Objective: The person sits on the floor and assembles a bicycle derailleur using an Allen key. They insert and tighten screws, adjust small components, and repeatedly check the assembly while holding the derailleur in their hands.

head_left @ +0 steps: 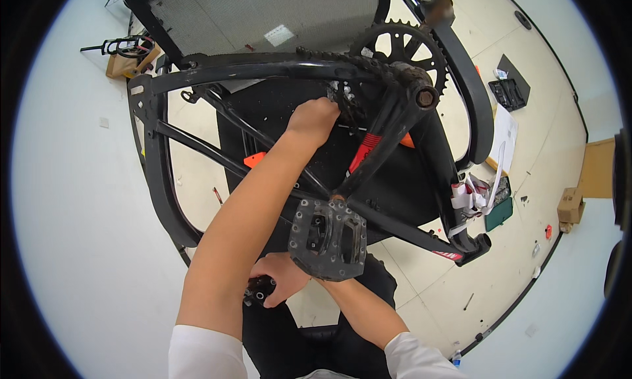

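A black bicycle frame [408, 237] lies across a black chair seat [263, 112]. My left hand [315, 121] is closed beside the frame's crank area, its fingertips hidden behind the fist. Small metal parts [339, 89] show just past the knuckles, below the toothed chainring [431, 46]. Closer to me, a wide black pedal [328, 241] hangs on its crank arm [378, 158]. Partly behind that pedal, my right hand [284, 277] is wrapped round a black part with silver round fittings [260, 291], low over my lap.
The grey mesh chair back [263, 17] rises at the far side. On the floor at right are an open black tool case [508, 94], papers [503, 138], a green box [499, 213] and a cardboard box [570, 206]. A wooden box [125, 64] stands at far left.
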The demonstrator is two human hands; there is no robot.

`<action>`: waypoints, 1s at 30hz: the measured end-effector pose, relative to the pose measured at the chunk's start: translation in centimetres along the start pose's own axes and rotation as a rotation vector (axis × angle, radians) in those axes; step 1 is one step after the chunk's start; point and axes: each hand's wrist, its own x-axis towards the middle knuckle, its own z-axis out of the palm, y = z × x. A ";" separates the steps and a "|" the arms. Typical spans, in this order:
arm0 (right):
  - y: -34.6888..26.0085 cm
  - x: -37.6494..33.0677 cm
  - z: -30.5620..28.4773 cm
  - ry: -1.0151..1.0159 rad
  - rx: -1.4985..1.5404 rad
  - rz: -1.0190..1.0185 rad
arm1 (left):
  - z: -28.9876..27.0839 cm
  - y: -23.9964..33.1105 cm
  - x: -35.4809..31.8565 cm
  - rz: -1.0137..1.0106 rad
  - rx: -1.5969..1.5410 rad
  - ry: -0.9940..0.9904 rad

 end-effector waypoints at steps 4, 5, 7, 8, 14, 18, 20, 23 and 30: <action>-0.2 -0.2 -0.8 0.030 -0.027 0.025 | -2.5 -0.4 -1.1 -0.103 -0.100 -0.007; -0.4 -0.2 -1.1 0.042 -0.035 0.031 | -3.3 -0.8 -2.1 -0.131 -0.159 0.018; -0.4 -0.9 -0.9 0.176 -0.057 -0.031 | -6.0 -1.2 -5.4 0.005 -0.240 0.167; -0.3 -1.2 -1.1 0.189 -0.036 -0.020 | -9.0 -0.1 -7.0 -0.126 -0.505 -0.017; -0.3 -1.0 -1.1 0.381 0.010 -0.039 | -13.2 2.8 -24.7 -0.363 -1.212 0.541; -1.3 -0.8 -1.2 0.424 0.285 0.146 | -6.7 1.9 -30.7 -0.377 -1.304 0.941; -3.3 -1.3 -0.9 0.543 0.424 0.279 | -3.9 1.9 -30.9 -0.347 -1.228 1.014; -2.0 -1.5 -0.6 0.569 0.761 0.239 | 0.0 1.8 -30.0 -0.298 -1.205 1.091; -0.9 -1.6 -0.2 0.729 1.028 0.016 | 1.7 0.9 -28.8 -0.203 -1.221 1.039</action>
